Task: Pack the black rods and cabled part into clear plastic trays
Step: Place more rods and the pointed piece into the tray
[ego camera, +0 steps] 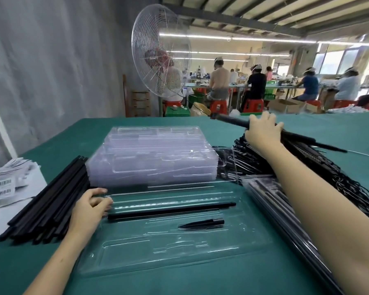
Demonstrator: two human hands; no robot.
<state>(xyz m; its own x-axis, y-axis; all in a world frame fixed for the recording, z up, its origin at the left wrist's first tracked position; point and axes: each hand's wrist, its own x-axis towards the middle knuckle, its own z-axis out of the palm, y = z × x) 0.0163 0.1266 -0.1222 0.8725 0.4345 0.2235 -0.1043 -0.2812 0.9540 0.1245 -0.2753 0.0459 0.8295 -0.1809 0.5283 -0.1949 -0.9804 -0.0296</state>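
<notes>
An open clear plastic tray (136, 250) lies on the green table in front of me. A long black rod (170, 210) sits in one of its grooves, and a short black spike (202, 223) lies in a lower pocket. My left hand (90, 211) rests at the tray's left edge, fingers touching the rod's left end. Far right, my right hand (262, 129) grips a black cabled part (228, 119) and lifts it above a heap of similar cabled parts (320, 165).
A stack of empty clear trays (156, 154) stands behind the open one. A pile of black rods (49, 203) lies to the left, by printed label sheets (4, 184). Packed trays (271, 201) sit at right. A standing fan (160, 60) and seated workers are beyond the table.
</notes>
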